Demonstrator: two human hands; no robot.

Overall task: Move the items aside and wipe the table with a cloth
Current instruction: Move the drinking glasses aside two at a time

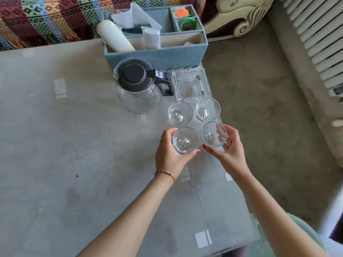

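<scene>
Several clear drinking glasses stand grouped near the right edge of the glass table (65,145). My left hand (169,154) is wrapped around the near-left glass (185,140). The near-right glass (213,134) is held by my right hand (229,151), fingers on its far side and thumb on the near side. Two more glasses (179,113) (207,109) stand just behind them. A glass jug with a black lid (137,86) and a clear square glass dish (191,85) sit further back. No cloth is in view.
A blue fabric organiser box (157,54) with tissues, a white bottle and small items stands at the table's far edge. A patterned sofa throw (46,17) lies behind. The concrete floor (259,89) and a radiator (315,34) are to the right.
</scene>
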